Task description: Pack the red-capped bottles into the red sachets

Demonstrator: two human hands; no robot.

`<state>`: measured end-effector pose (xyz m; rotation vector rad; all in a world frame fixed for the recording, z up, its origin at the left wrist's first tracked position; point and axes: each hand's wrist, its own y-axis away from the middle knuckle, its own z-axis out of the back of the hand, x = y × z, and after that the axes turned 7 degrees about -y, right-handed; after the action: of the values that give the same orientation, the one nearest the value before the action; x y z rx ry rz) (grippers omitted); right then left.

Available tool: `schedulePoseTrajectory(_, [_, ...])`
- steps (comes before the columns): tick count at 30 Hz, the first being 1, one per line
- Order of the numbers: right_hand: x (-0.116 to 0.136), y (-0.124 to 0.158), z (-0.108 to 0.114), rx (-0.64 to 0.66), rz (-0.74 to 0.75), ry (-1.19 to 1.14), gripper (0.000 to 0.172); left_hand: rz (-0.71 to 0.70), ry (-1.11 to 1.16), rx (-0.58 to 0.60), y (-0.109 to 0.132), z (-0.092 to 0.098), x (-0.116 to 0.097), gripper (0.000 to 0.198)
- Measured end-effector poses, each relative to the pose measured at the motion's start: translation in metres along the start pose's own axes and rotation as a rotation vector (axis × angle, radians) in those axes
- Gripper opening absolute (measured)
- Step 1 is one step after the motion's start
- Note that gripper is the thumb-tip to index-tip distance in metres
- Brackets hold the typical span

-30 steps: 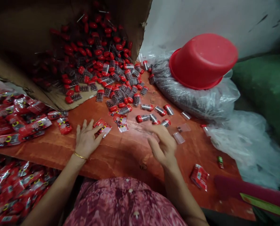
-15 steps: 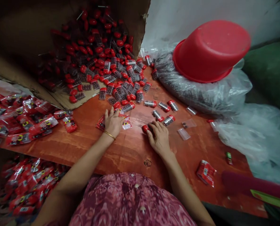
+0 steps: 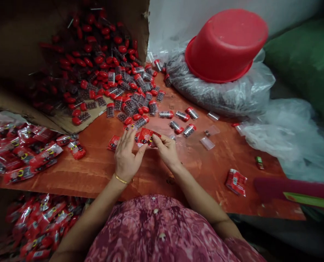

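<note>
My right hand (image 3: 167, 150) pinches a red printed packet (image 3: 146, 136) between thumb and fingers, above the tabletop. A small clear glint shows behind its fingers, but I cannot make out what that is. My left hand (image 3: 127, 156), wearing a gold bangle (image 3: 120, 179), is beside the packet with fingers stretched out. Its thumb tip is at the packet's lower edge. Another flat red packet (image 3: 112, 142) lies left of the left fingers. Just beyond the hands are clear containers with red caps and dark balls inside, one (image 3: 142, 121) nearest the left fingertips.
An open cardboard box (image 3: 3, 85) spills red-capped containers onto the orange-red table (image 3: 80, 176). Filled red packets (image 3: 33, 151) are heaped at left, with more below the table edge. A red tub (image 3: 224, 47) sits upside down on a plastic bag (image 3: 219, 96).
My right hand has left the red-capped container spot and moved left, now gripping the red packet. My left hand has lifted off the packets, its fingers straightened. The view has shifted slightly.
</note>
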<state>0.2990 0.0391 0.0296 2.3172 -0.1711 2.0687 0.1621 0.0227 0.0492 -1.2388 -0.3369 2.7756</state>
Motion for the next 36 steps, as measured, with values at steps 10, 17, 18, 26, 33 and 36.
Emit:
schedulePoseTrajectory(10, [-0.016, 0.034, -0.006, -0.141, 0.040, 0.059, 0.043, 0.691, 0.991, 0.124, 0.031, -0.027, -0.017, 0.034])
schedulePoseTrajectory(17, [-0.022, 0.039, -0.013, -0.073, 0.080, 0.126, 0.037, 0.815, 1.043, 0.083, 0.023, -0.024, -0.017, 0.036])
schedulePoseTrajectory(18, [-0.020, 0.037, -0.009, -0.042, 0.091, 0.159, 0.039, 0.822, 1.045, 0.071, 0.020, -0.024, -0.016, 0.035])
schedulePoseTrajectory(26, [-0.005, -0.015, 0.095, 0.272, 0.329, 0.917, 0.040, 0.904, 1.092, 0.101, -0.001, -0.016, -0.005, 0.037])
schedulePoseTrajectory(33, [-0.016, -0.011, 0.114, 0.448, 0.347, 1.121, 0.049, 0.979, 1.109, 0.156, 0.000, -0.014, -0.004, 0.027])
schedulePoseTrajectory(36, [-0.021, 0.006, 0.107, 0.361, 0.354, 1.088, 0.037, 0.995, 1.116, 0.160, -0.001, -0.012, -0.003, 0.026])
